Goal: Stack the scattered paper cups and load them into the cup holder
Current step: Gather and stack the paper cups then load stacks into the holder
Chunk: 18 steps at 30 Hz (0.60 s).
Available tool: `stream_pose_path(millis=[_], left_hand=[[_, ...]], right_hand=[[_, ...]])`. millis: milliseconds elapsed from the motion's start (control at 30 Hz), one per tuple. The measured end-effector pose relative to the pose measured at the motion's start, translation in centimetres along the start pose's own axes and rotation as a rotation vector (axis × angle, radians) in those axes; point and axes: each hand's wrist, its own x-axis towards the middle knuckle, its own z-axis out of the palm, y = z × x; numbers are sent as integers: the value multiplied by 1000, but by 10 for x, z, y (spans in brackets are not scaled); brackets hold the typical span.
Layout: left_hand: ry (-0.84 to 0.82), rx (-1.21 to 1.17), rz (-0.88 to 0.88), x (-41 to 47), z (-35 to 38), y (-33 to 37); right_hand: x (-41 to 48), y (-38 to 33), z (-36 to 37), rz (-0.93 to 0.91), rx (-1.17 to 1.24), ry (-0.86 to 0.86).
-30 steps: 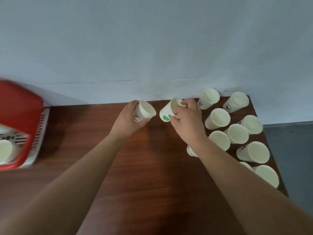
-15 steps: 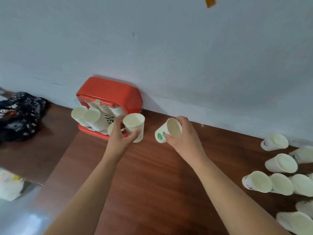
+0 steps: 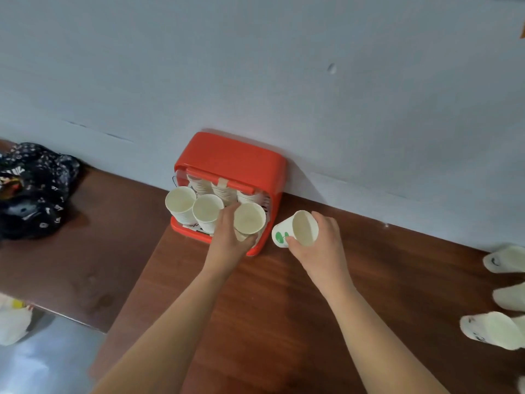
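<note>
Since a moment ago the left hand (image 3: 227,240) has carried its plain cup (image 3: 249,218) onto the rightmost stack in the red cup holder (image 3: 230,157), fingers closed round the wall. Three stacks stand in the holder, against the wall on the counter (image 3: 284,308). Beside it the right hand (image 3: 318,243) grips a green-printed cup (image 3: 295,233), tilted. Four loose cups (image 3: 491,331) show at the right edge. Thin paper: light, crushable; hold gently at mid-wall.
</note>
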Motion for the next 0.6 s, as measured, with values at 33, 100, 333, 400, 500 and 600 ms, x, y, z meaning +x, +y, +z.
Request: stream_pose_path(millis=[33,100,333,400,500,600], left_hand=[[-9,50,1,4,3,-9],[-45,146,-24,8,8,-26],[-220,95,-137,6,17,-63],[-208,40,-152,3,13,-67],[-158,-71,-239,-1,2,-63],[-147,-182,-301,-4,-9,-52]], right_hand=[[1,-1,4,15,-5,2],[2,-2,12,33,-18,3],[14,-29,47,-23,-14,-23],[18,-33,63,-94,-20,-62],[20,-28,88,-161,-95,-105],[21,-15,103,-190,-241,-96]])
